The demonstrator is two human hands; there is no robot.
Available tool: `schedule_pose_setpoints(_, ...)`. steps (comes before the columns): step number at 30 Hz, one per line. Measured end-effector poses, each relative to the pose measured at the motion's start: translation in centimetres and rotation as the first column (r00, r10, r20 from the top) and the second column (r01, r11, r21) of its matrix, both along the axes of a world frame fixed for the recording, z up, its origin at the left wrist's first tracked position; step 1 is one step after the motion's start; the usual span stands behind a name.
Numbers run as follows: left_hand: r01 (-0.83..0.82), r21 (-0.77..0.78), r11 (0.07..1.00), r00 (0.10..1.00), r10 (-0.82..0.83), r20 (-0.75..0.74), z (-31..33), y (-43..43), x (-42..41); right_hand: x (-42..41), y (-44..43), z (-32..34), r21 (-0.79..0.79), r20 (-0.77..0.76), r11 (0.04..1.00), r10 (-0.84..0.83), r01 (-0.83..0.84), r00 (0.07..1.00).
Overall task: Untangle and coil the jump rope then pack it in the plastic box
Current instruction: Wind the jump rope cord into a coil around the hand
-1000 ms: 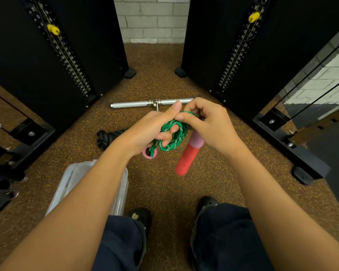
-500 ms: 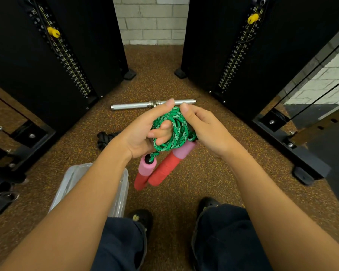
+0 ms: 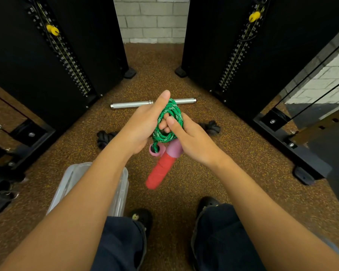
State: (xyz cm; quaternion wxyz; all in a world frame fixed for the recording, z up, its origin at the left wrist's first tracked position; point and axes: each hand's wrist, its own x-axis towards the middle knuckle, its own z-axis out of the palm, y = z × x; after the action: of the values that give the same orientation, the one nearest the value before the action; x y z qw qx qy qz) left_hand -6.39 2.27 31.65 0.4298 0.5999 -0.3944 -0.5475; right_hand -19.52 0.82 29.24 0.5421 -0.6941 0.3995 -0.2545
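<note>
Plastic box [image 3: 123,184]: clear, smooth, rounded corners, lying on the floor at near left, half hidden under the left forearm; what it holds cannot be told.
Floor [image 3: 194,184]: brown rubber, speckled with yellow flecks, grainy.
Left hand [image 3: 143,124]: clenched around the coil from the left, thumb raised straight along its far side, fingers threaded through the loop.
Jump rope [image 3: 169,116]: green braided cord with pale flecks, wound into a tight oval coil — held up between both hands above the floor, right of the box and apart from it.
Pink-capped handle [image 3: 155,150]: seen end-on just below the left hand, the cord running into its dark hole.
Red handle [image 3: 160,171]: ribbed foam grip with a smooth pink collar, hanging down and slanting to the near left, blurred at its tip.
Right hand [image 3: 192,137]: grasping the coil from the right, forefinger pressed across the loops; the pink collar sits against its palm.
Metal bar [image 3: 131,104]: polished steel cylinder lying crosswise on the floor, far of the hands.
Black knotted rope [image 3: 211,127]: thick, matte — one knot shows at each side of the hands.
</note>
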Motion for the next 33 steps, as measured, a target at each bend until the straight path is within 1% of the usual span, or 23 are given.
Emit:
schedule_pose_setpoints(2, 0.001, -0.037, 0.999, 0.998, 0.001, 0.063, -0.3, 0.0, -0.3, 0.0, 0.1, -0.1, -0.089, -0.036, 0.994, -0.064, 0.060, 0.997)
schedule_pose_setpoints(4, -0.001, -0.059, 0.998, 0.993, 0.008, 0.118, -0.5, 0.2, -0.6, 0.1, 0.2, 0.0, -0.126, -0.049, 0.985, -0.123, 0.116, 0.991)
schedule_pose_setpoints(8, -0.018, -0.095, 0.995, 0.936, 0.050, 0.348, -0.5, 0.0, -0.8, 0.3, 0.2, -0.1, -0.221, -0.092, 0.957, -0.212, 0.188, 0.973)
schedule_pose_setpoints(9, -0.016, -0.113, 0.993, 0.925, 0.057, 0.374, -0.5, 0.0, -0.8, 0.3, 0.3, -0.1, -0.257, -0.105, 0.946, -0.228, 0.195, 0.968)
schedule_pose_setpoints(11, 0.007, -0.132, 0.991, 0.927, 0.043, 0.372, -0.4, 0.0, -0.8, 0.1, 0.1, 0.1, -0.302, -0.116, 0.933, -0.241, 0.197, 0.963)
schedule_pose_setpoints(13, 0.044, -0.088, 0.995, 0.944, -0.012, 0.331, -0.4, 0.1, -0.6, -0.2, -0.3, 0.4, -0.311, -0.111, 0.928, -0.250, 0.206, 0.962)
schedule_pose_setpoints(15, 0.132, 0.028, 0.991, 0.952, -0.134, 0.276, -0.7, 0.1, 0.0, -0.8, -1.0, 0.8, -0.305, -0.110, 0.928, -0.258, 0.215, 0.960)
schedule_pose_setpoints(17, 0.254, 0.150, 0.955, 0.936, -0.282, 0.209, -0.9, 0.2, 0.8, -1.4, -1.5, 1.1, -0.278, -0.109, 0.935, -0.260, 0.222, 0.959)
schedule_pose_setpoints(19, 0.364, 0.186, 0.912, 0.906, -0.394, 0.158, -0.9, 0.3, 1.4, -1.9, -1.9, 1.2, -0.235, -0.103, 0.946, -0.254, 0.224, 0.962)
schedule_pose_setpoints(20, 0.412, 0.181, 0.893, 0.883, -0.440, 0.162, -0.8, 0.4, 1.6, -2.1, -2.2, 1.2, -0.215, -0.102, 0.950, -0.252, 0.226, 0.962)
schedule_pose_setpoints(21, 0.446, 0.184, 0.876, 0.855, -0.478, 0.203, -0.7, 0.5, 1.9, -2.3, -2.4, 1.1, -0.181, -0.091, 0.956, -0.252, 0.233, 0.963)
schedule_pose_setpoints(23, 0.472, 0.201, 0.858, 0.786, -0.513, 0.345, -0.7, 0.6, 2.3, -2.7, -2.8, 1.2, -0.087, -0.055, 0.961, -0.268, 0.263, 0.962)
schedule_pose_setpoints(24, 0.459, 0.195, 0.867, 0.762, -0.497, 0.414, -1.0, 0.6, 2.5, -3.0, -3.0, 1.3, -0.046, -0.048, 0.961, -0.275, 0.273, 0.960)
schedule_pose_setpoints(25, 0.431, 0.182, 0.884, 0.760, -0.464, 0.454, -1.1, 0.5, 2.6, -3.3, -3.2, 1.3, -0.012, -0.040, 0.962, -0.274, 0.274, 0.961)
schedule_pose_setpoints(27, 0.347, 0.132, 0.928, 0.801, -0.367, 0.473, -1.3, 0.4, 2.7, -3.6, -3.3, 1.4, 0.052, -0.013, 0.963, -0.263, 0.263, 0.965)
schedule_pose_setpoints(29, 0.265, 0.054, 0.963, 0.863, -0.262, 0.432, -1.3, 0.2, 2.4, -3.7, -3.3, 1.4, 0.081, 0.001, 0.968, -0.240, 0.239, 0.971)
schedule_pose_setpoints(31, 0.203, -0.016, 0.979, 0.920, -0.185, 0.346, -1.4, 0.0, 2.2, -3.4, -3.1, 1.3, 0.055, -0.046, 0.977, -0.202, 0.204, 0.978)
schedule_pose_setpoints(33, 0.157, -0.051, 0.986, 0.960, -0.141, 0.241, -1.3, -0.1, 2.0, -3.0, -3.0, 1.0, 0.052, -0.092, 0.984, -0.167, 0.172, 0.982)
